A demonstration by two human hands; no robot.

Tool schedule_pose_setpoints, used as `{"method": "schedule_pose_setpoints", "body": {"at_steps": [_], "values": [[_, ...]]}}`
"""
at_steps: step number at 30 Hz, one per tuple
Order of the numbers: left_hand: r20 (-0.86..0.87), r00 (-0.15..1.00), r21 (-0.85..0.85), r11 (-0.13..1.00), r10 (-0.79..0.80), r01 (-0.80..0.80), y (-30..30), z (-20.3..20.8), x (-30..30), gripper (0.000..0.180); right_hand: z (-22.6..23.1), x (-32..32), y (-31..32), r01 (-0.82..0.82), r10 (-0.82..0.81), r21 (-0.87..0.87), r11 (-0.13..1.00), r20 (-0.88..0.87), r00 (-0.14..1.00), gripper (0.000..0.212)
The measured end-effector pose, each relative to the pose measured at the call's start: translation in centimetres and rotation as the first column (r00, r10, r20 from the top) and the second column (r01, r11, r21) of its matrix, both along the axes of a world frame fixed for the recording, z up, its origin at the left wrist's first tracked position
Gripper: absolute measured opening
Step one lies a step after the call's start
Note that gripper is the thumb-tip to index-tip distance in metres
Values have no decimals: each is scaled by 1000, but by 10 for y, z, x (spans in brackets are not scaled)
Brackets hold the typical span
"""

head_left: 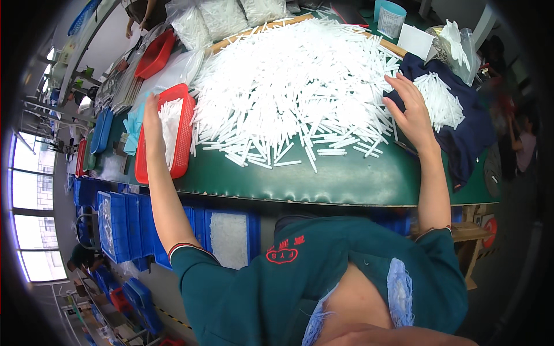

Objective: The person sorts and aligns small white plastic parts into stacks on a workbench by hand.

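Note:
A wide heap of short white plastic sticks (277, 86) spreads over the green tabletop (242, 183). To its left is a red perforated plastic basket (183, 138) with white sticks inside. My left hand (152, 118) rests at the basket's left rim, seen edge-on. Its fingers are too hidden to show whether they grip the rim. My right hand (411, 109) is open above the heap's right edge, fingers spread and slightly bent, holding nothing. Beside it, a smaller pile of white sticks (440, 104) lies on a dark blue cloth (461, 144).
Clear bags of white sticks (222, 20) stand at the back, by a wooden strip (262, 27). Another red basket (156, 55) is at the far left. A light-blue cup-shaped container (391, 22) stands at the back right. Blue crates (124, 225) are stacked below the table.

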State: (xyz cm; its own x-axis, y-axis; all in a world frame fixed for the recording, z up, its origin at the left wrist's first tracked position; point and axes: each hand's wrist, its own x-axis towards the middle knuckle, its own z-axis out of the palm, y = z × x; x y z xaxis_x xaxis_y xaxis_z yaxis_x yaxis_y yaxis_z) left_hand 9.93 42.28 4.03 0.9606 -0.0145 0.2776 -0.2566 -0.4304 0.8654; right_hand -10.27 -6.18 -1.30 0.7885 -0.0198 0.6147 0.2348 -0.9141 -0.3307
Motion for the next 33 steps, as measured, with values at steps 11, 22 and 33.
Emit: {"method": "schedule_pose_setpoints", "body": {"at_steps": [11,22,33], "values": [[-204,947,955,-265,-247,136,-134,-27,46,116,-2,-2,19,-89,90,19,996,-60,994,40],[22,801,1000,-1,-598,-29,-135,-66,87,45,-8,0,18,-119,116,-25,993,-78,990,41],[-103,912,537,750,-397,387,-188,-28,70,29,-11,2,22,-151,149,-5,989,-103,983,41]]}}
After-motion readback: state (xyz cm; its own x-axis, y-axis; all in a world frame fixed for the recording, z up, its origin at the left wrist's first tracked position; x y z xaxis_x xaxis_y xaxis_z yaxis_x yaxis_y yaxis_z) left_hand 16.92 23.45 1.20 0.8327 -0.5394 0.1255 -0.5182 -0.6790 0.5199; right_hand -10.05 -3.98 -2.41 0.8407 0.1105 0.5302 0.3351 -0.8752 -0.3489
